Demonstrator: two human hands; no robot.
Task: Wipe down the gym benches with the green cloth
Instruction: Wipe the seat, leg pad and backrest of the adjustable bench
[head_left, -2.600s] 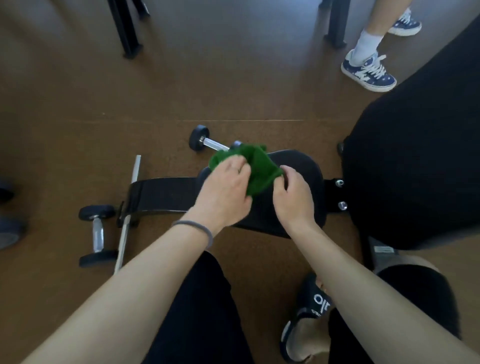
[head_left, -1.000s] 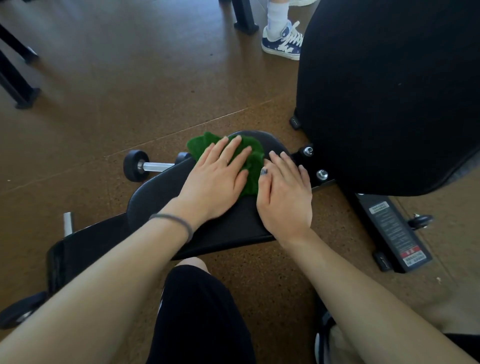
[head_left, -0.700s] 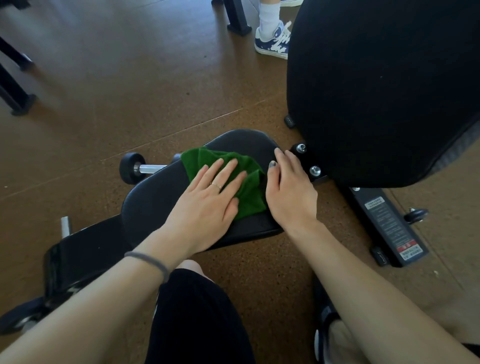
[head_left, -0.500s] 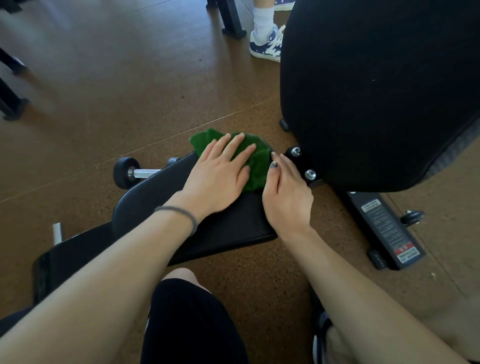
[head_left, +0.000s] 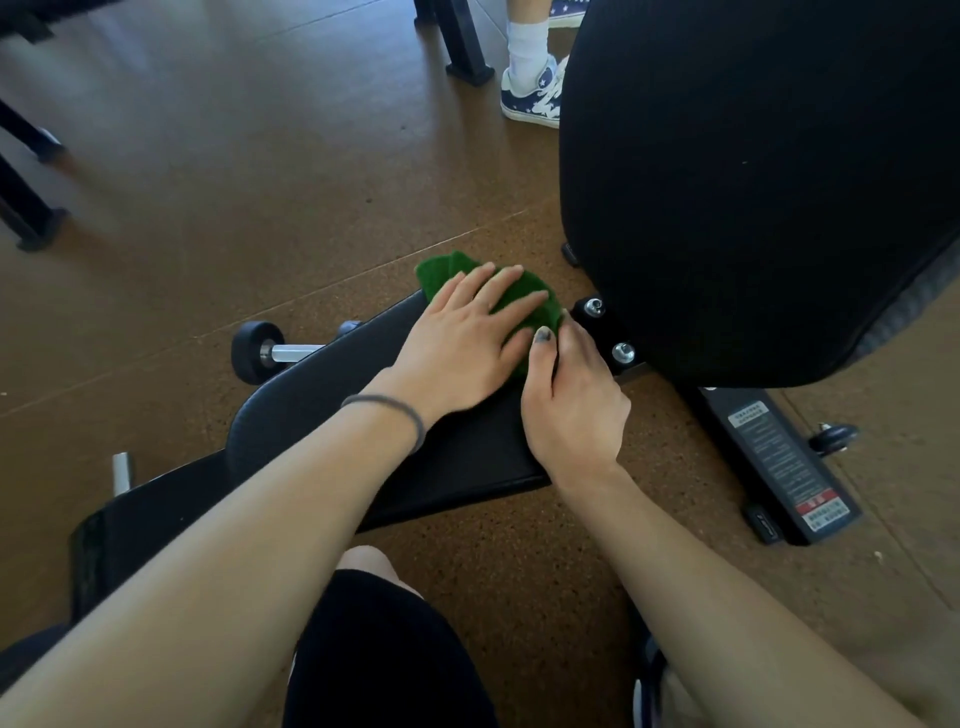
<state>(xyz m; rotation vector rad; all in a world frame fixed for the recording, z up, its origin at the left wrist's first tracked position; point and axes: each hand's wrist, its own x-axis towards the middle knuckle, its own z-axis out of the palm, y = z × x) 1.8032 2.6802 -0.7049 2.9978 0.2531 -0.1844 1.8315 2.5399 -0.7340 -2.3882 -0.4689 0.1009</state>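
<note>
Now your left hand (head_left: 470, 340) lies flat, fingers straight and spread, pressing the crumpled green cloth (head_left: 524, 299) onto the far end of the black padded bench seat (head_left: 322, 395). Your right hand (head_left: 574, 400) rests just beside it on the seat's right edge, fingers mostly straight, tips touching the cloth's near corner; it grips nothing that shows. A grey hair band (head_left: 395, 413) circles your left wrist.

Obstructions: the big black upright backrest pad (head_left: 753, 182) stands right of the cloth, and two silver bolts (head_left: 608, 330) on a black bracket sit just beyond your right fingertips. A black-ended dumbbell with a chrome handle (head_left: 265, 353) lies on the brown cork-like floor (head_left: 260, 156) behind the seat, partly hidden. A black base bar with a warning label (head_left: 784, 467) runs along the floor at right. Another person's blue-and-white sneaker (head_left: 530, 98) shows at top, beside a black equipment leg (head_left: 462, 47).

Against half a second ago: cloth and left hand sit slightly nearer the bracket, the cloth overhanging the seat's far edge; your right fingers have closed in on it.
</note>
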